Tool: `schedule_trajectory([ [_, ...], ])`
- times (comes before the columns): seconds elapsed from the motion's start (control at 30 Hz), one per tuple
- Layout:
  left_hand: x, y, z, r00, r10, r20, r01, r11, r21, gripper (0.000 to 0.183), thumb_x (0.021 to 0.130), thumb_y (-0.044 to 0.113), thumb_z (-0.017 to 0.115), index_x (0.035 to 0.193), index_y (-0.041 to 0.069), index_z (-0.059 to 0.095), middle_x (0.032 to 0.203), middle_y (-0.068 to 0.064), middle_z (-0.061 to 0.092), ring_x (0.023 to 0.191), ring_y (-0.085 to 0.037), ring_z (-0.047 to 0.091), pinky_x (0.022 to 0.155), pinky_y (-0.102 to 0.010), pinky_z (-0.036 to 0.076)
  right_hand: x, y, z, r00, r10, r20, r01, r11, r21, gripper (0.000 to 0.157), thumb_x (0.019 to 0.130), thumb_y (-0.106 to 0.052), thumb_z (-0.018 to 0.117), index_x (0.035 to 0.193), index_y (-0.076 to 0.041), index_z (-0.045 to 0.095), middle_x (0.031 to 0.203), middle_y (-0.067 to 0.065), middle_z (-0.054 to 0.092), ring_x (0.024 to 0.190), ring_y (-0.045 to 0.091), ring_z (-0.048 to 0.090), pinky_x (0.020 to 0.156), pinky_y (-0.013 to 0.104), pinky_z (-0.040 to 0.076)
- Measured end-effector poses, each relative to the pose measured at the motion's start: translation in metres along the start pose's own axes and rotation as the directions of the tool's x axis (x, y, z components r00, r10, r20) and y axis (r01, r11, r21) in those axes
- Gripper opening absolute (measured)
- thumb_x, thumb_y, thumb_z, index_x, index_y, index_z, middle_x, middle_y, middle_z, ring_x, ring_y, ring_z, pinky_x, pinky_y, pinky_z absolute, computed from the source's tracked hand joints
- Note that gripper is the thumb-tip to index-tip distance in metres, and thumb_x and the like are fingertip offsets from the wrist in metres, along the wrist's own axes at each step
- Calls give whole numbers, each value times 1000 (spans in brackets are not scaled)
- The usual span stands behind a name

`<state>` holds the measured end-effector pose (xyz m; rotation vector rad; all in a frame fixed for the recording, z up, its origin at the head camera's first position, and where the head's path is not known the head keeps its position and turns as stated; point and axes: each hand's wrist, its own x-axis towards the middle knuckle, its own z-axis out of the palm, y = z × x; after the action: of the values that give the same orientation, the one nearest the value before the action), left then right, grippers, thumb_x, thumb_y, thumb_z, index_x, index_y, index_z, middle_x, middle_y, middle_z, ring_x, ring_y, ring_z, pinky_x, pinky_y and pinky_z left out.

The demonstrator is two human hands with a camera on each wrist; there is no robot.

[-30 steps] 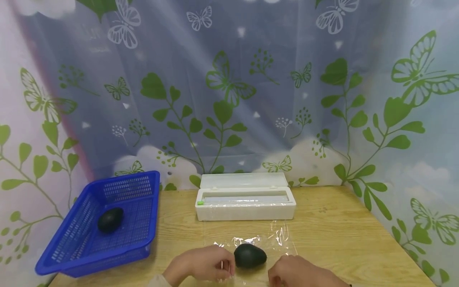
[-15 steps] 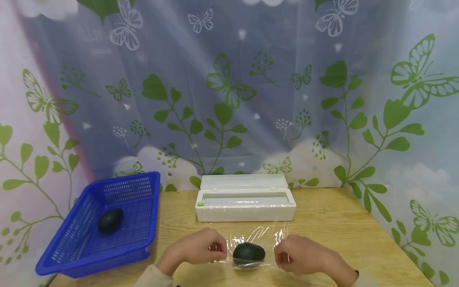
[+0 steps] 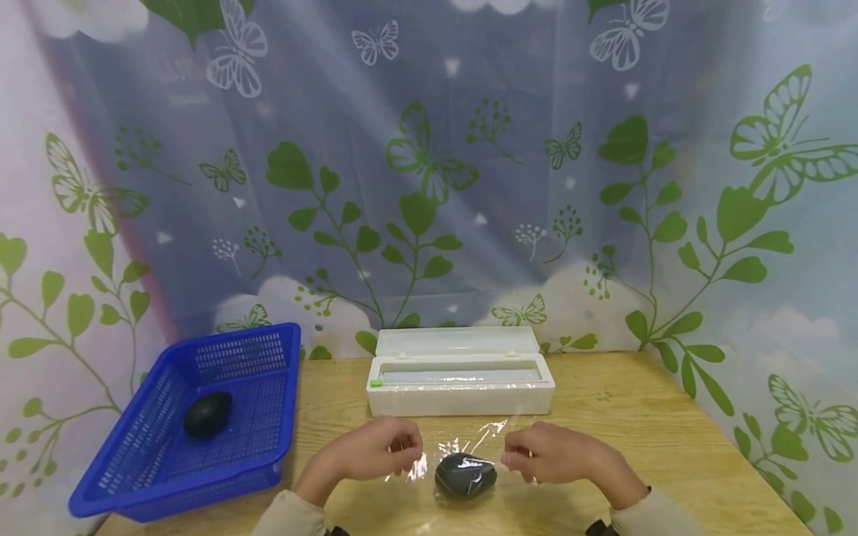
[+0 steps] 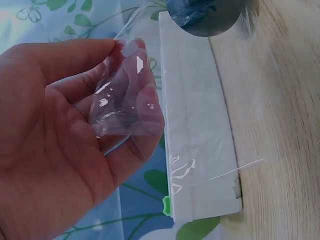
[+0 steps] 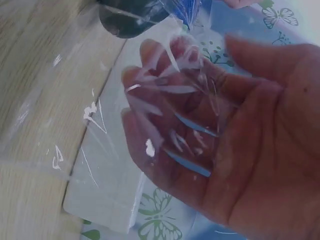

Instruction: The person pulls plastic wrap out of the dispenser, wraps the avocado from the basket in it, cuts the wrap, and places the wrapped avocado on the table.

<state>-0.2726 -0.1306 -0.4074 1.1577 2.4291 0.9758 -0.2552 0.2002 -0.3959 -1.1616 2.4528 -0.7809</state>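
A dark green avocado (image 3: 465, 476) rests on the wooden table between the two hands, with clear plastic wrap (image 3: 479, 443) lying over it and catching the light. To its left, my left hand (image 3: 378, 448) pinches an edge of the wrap between thumb and index finger; the loose film hangs across the other fingers in the left wrist view. My right hand (image 3: 556, 452) is to the avocado's right. In the right wrist view, film drapes over its loosely bent fingers (image 5: 140, 82), and the thumb stands apart from them.
Behind the avocado stands a white plastic wrap dispenser (image 3: 461, 400) with its lid raised and a green slider (image 3: 376, 383) at the left. A blue basket (image 3: 288, 402) at the left holds a second avocado (image 3: 208, 415). A printed curtain (image 3: 429, 171) hangs behind the table.
Both hands have risen from the near side and moved away from the body, drawing the near edge of the wrap up and over the avocado. The dispenser and basket stay put.
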Motion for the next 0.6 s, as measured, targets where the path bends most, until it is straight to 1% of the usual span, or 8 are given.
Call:
schedule_trajectory([
  [0.07, 0, 0, -1, 1000, -21, -5, 21, 999, -24, 16, 105, 14, 56, 94, 7, 66, 79, -5, 70, 69, 0, 62, 65, -20, 55, 1, 2, 0, 1000, 3, 16, -3, 1000, 18, 20, 106, -25, 59, 96, -10, 66, 76, -4, 66, 64, -5, 54, 62, 18, 48],
  [0.1, 0, 0, -2, 1000, -30, -5, 30, 999, -32, 15, 105, 14, 56, 94, 8, 66, 79, -7, 70, 69, -1, 62, 65, -20, 55, 2, 2, 0, 1000, 4, 24, -5, 1000, 20, 18, 104, -27, 63, 99, -10, 66, 78, -6, 66, 66, -5, 54, 63, 18, 49],
  [0.17, -1, 1, -3, 999, -37, -8, 36, 999, -37, 16, 105, 14, 56, 94, 9, 65, 79, -12, 71, 68, -2, 63, 64, -20, 55, 3, 3, -1, 1000, 14, 18, -14, 1000, 1, 14, 99, -25, 70, 100, -11, 68, 80, -9, 64, 68, -5, 54, 65, 18, 49],
  [0.23, -1, 0, -4, 999, -33, -8, 32, 999, -34, 16, 105, 13, 55, 94, 8, 65, 79, -14, 71, 68, -3, 62, 63, -20, 55, 3, 4, -2, 1000, 29, -3, -29, 1000, -12, 10, 96, -19, 74, 98, -11, 68, 80, -11, 63, 68, -5, 54, 65, 18, 49],
  [0.3, -2, 1, -5, 999, -41, -11, 40, 998, -42, 16, 105, 13, 55, 94, 7, 65, 79, -13, 70, 68, -3, 62, 64, -20, 55, 3, 5, -3, 999, 39, -29, -39, 999, 4, 6, 96, -12, 73, 93, -10, 67, 76, -8, 64, 65, -5, 54, 62, 19, 50],
  [0.37, -3, 0, -5, 999, -49, -16, 48, 997, -53, 16, 105, 13, 56, 94, 7, 66, 79, -11, 69, 69, -4, 62, 65, -20, 55, 3, 6, -4, 998, 46, -50, -44, 998, 39, 9, 96, -7, 70, 88, -9, 67, 73, -4, 67, 62, -4, 56, 60, 19, 51],
  [0.47, -4, -1, -6, 998, -62, -19, 61, 995, -78, 16, 104, 12, 57, 93, 5, 66, 80, -11, 69, 69, -4, 62, 67, -22, 57, 1, 9, -5, 997, 45, -59, -39, 994, 98, 12, 96, -4, 69, 84, -6, 67, 72, 2, 70, 61, -1, 60, 58, 19, 54],
  [0.6, -3, -3, -7, 999, -48, -19, 46, 995, -85, 17, 104, 13, 58, 93, 4, 66, 81, -13, 70, 69, -4, 63, 67, -22, 58, -1, 12, -7, 996, 69, -61, -59, 986, 154, 10, 95, -3, 70, 85, -3, 68, 73, 2, 71, 62, 4, 64, 58, 21, 56],
])
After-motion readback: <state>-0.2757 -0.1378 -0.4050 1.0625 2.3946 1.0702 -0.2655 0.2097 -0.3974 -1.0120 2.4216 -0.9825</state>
